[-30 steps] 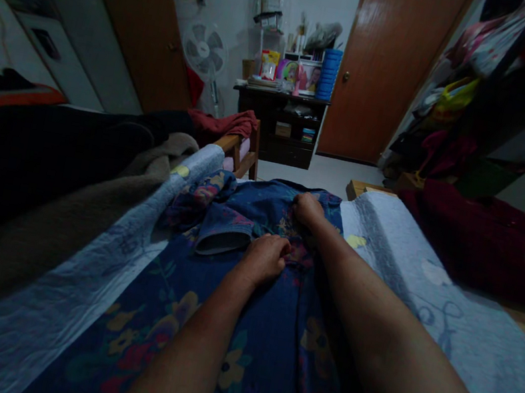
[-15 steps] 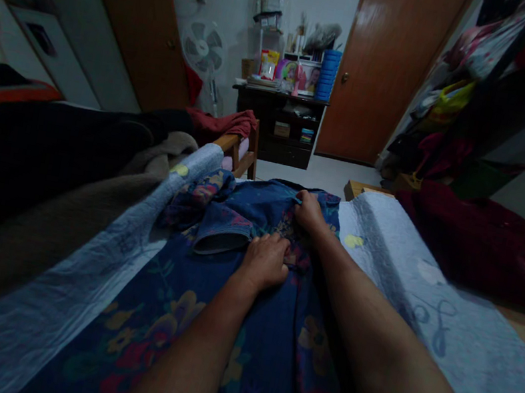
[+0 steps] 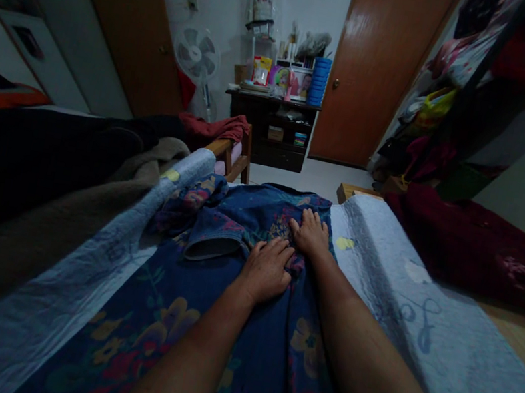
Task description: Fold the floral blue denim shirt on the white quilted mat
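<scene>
Blue floral garment (image 3: 170, 319) lies spread on the pale blue bedspread (image 3: 463, 354), collar end far, sleeve w/ open cuff (image 3: 214, 242) folded across the body near L hand (image 3: 266, 268). Both hands open, palms down on the fabric, close together; R hand (image 3: 311, 234) farther fwd, fingers spread. Forearms block part of the garment. Brown blanket (image 3: 47, 233) & dark clothing on L, maroon cloth (image 3: 481, 249) on R; fan (image 3: 196, 55) & dark cabinet (image 3: 259, 150) in bkgd. Vs. 0.5 s ago: R fingers were pinching fabric, now flattened out.
</scene>
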